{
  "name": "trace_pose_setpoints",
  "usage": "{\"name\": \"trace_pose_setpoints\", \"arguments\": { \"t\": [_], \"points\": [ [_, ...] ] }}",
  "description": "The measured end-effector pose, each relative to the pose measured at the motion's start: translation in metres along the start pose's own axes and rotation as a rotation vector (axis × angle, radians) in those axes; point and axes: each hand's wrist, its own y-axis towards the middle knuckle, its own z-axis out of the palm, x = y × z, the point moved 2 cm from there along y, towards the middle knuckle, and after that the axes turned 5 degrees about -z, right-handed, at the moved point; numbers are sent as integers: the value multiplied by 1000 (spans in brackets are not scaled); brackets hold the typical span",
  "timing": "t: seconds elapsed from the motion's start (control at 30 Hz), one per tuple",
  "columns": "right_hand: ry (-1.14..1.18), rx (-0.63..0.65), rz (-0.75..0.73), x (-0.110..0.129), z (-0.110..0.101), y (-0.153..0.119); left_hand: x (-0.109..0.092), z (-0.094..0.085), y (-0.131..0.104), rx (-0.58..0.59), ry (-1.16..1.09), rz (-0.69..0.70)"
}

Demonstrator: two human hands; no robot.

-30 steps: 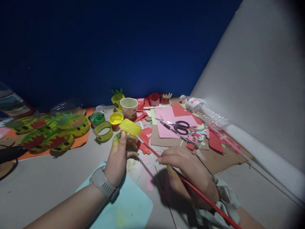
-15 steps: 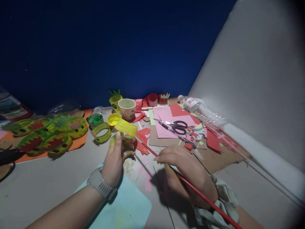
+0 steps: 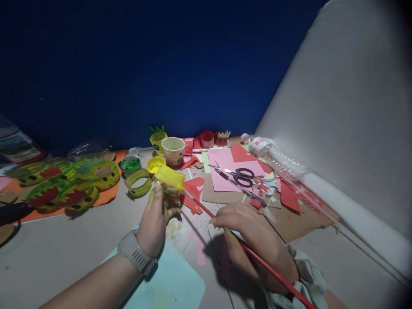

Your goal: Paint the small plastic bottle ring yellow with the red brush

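Note:
A yellow painted cardboard ring (image 3: pixel 169 176) is gripped by the fingers of my left hand (image 3: pixel 158 212), which have green and yellow paint on them. My right hand (image 3: pixel 254 244) is closed round the red handle of a paintbrush (image 3: pixel 206 209). The bristles touch the lower right edge of the ring. Just behind the ring stands a cup of yellow paint (image 3: pixel 156 164), with a cup of green paint (image 3: pixel 129 165) to its left. A green ring (image 3: pixel 138 183) rests on the table left of my fingers.
Several decorated green rings (image 3: pixel 76 195) lie on orange paper at left. Scissors (image 3: pixel 242 176) and a pen (image 3: pixel 231 182) rest on pink paper at right, near a plastic bottle (image 3: pixel 273 154). A paper cup (image 3: pixel 173 150) stands behind, and a light blue sheet (image 3: pixel 167 279) lies in front.
The view has shifted slightly, so the table's things sit a little lower. The brush tip stays at the ring's right edge; both hands keep their hold.

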Motion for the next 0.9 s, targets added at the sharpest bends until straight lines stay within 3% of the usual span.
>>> {"name": "trace_pose_setpoints", "arguments": {
  "t": [0.3, 0.57, 0.9],
  "points": [
    [45, 7, 7, -1, 0, 0, -11, 9, -5, 86, -119, -86],
    [23, -8, 26, -1, -2, -3, -14, 9, -6, 178, -168, -250],
    [-6, 10, 36, -5, -2, -5, -13, 9, -4, 199, -250, -317]
  ]
}}
